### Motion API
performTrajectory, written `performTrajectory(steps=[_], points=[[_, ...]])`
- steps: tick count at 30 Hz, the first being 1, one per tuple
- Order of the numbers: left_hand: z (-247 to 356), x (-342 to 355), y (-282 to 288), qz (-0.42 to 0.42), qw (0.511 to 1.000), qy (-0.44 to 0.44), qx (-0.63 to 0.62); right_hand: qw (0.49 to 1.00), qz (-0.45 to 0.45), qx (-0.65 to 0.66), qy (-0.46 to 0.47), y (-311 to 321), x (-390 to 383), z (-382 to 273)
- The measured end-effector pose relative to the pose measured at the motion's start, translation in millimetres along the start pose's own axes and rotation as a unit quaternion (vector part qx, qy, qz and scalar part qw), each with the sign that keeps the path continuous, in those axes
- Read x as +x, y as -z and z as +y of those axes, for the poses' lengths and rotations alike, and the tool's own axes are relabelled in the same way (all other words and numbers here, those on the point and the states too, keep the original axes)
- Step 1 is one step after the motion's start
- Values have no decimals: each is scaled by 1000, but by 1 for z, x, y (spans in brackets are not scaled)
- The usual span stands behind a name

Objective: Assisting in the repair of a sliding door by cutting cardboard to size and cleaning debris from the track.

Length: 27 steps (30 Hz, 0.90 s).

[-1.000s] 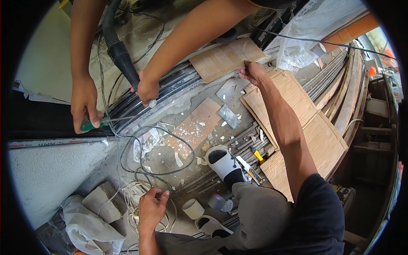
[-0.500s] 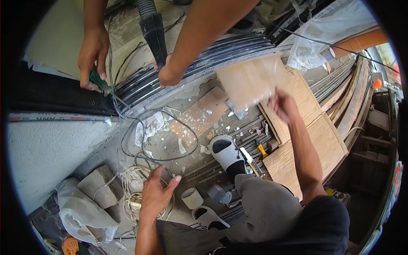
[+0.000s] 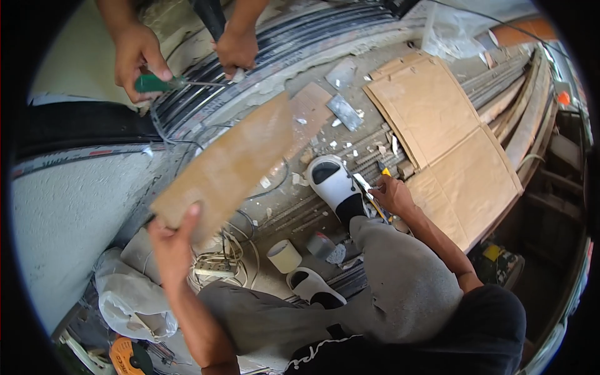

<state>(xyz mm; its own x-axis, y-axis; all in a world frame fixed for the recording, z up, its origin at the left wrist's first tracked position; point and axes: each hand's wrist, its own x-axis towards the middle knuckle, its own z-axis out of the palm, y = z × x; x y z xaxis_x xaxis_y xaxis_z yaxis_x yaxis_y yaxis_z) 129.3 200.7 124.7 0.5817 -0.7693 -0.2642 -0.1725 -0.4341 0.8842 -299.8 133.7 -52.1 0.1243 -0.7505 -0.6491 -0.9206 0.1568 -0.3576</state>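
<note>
My left hand [image 3: 172, 250] grips one end of a long brown cardboard strip [image 3: 228, 159], thumb on top, and the strip slants up to the right above the floor. Low beside my white shoe [image 3: 334, 187], my right hand [image 3: 397, 197] reaches down with curled fingers. Just at its fingertips lie a small tool with a yellow and black handle [image 3: 384, 169] and a slim white-and-yellow tool [image 3: 364, 185]. Whether the fingers have closed on either is hidden. Folded cardboard sheets [image 3: 431, 119] lie right of that hand.
Opposite, another person's hands hold a green-handled screwdriver [image 3: 153, 82] and a black hose nozzle [image 3: 209, 15] over dark frame profiles [image 3: 306, 37]. A tape roll [image 3: 284, 256], tangled cable with a socket strip [image 3: 215, 267], and a plastic bag [image 3: 128, 297] lie near my feet. Timber planks [image 3: 531, 115] stand right.
The brown strip has passed from my right hand to my left. My right hand has come down to the tools by my shoe. The other person's screwdriver has moved onto the profiles.
</note>
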Motion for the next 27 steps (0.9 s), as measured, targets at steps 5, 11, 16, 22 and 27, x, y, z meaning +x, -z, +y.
performTrajectory(steps=[5,11,16,22,27], points=[[48,13,34,-89,981,-52,162,990,50,-131,0,-30,-18,33],[44,30,-28,-155,979,-42,122,989,24,-142,-44,-49,-11,46],[-6,67,-49,-141,977,-47,153,996,61,-56,-22,-24,-18,22],[-7,86,-40,-148,977,-62,138,995,95,23,28,-18,-15,20],[-17,96,-54,-154,968,-65,185,984,138,108,41,-3,2,21]])
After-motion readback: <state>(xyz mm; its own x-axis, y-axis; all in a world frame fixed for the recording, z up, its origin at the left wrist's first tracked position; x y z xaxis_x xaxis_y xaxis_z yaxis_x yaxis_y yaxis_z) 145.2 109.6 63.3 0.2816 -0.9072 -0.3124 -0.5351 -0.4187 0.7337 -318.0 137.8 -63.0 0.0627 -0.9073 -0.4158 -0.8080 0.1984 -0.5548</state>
